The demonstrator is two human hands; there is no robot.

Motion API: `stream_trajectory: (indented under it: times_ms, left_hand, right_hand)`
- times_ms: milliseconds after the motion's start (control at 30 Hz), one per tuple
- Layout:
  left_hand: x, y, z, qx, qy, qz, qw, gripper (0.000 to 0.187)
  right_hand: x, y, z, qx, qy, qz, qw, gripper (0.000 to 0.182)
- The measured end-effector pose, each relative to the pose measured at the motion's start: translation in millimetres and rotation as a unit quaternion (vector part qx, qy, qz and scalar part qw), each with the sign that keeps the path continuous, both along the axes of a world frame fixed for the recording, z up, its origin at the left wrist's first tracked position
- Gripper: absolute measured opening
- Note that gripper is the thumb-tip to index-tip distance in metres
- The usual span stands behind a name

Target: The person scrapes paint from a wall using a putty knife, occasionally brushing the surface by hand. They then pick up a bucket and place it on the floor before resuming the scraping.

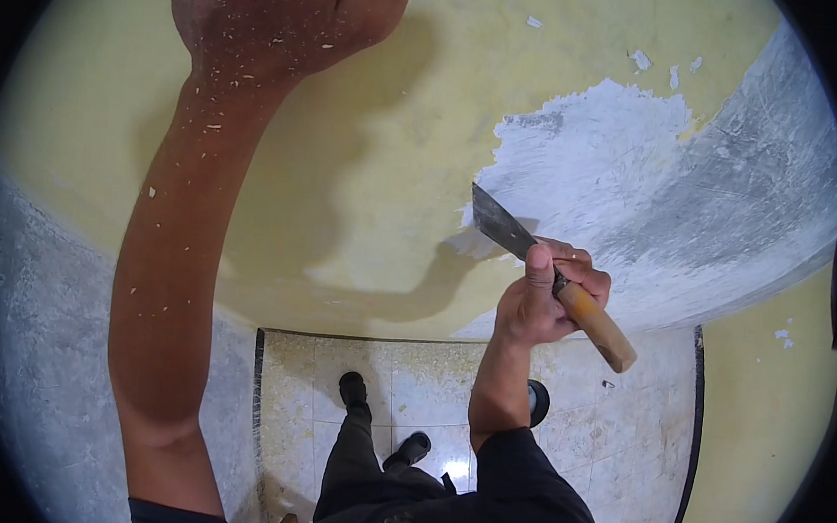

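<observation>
My right hand [554,292] grips a paint scraper, its thumb lying along the neck of the tool. The wooden handle [600,328] sticks out below my fingers, stained yellow near the top. Its dark metal blade [501,223] points up and left, with the tip over the edge between yellow paint [365,192] and a bare whitish patch [585,157] on the wall. My left hand [289,18] is raised at the top of the view against the yellow wall, its fingers cut off by the frame. Small paint flakes dot that hand and forearm.
Loose paint chips [641,60] cling to the wall at upper right. Scraped grey wall [775,138] curves along the right, and more grey wall [47,308] shows at left. Below, the tiled floor [347,352] carries yellowish debris around my feet. A round dark-rimmed object [538,402] stands behind my right arm.
</observation>
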State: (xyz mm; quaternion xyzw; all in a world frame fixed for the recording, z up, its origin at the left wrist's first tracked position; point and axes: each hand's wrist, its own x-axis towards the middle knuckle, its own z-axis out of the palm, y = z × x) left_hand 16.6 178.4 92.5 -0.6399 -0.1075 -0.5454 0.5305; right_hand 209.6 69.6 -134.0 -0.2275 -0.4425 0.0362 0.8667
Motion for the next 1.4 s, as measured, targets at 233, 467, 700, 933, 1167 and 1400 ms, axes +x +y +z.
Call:
stream_trajectory:
  times_ms: [233, 467, 700, 933, 1167, 1400]
  left_hand:
    - [4, -9, -3, -0.056, 0.017, -0.027, 0.998, 0.068]
    - [-3, 17, 15, 0.065, 0.062, -0.081, 0.993, 0.068]
    - [-4, 22, 1, 0.006, 0.002, -0.051, 0.999, 0.069]
    - [-22, 14, 4, 0.027, 0.001, 0.086, 0.996, 0.071]
    - [5, -24, -8, -0.041, -0.050, 0.115, 0.991, 0.074]
    - [4, -14, -4, -0.024, -0.045, 0.061, 0.997, 0.075]
  right_hand:
    - [-16, 7, -7, -0.004, -0.044, 0.013, 0.999, 0.031]
    - [-4, 2, -6, 0.025, -0.006, -0.055, 0.998, 0.035]
    - [-18, 4, -6, -0.033, -0.055, 0.010, 0.998, 0.033]
    - [-8, 0, -12, -0.001, 0.024, -0.011, 1.000, 0.035]
    - [-9, 9, -14, -0.104, -0.017, 0.067, 0.992, 0.030]
    - [65, -42, -19, -0.169, -0.087, 0.028, 0.981, 0.023]
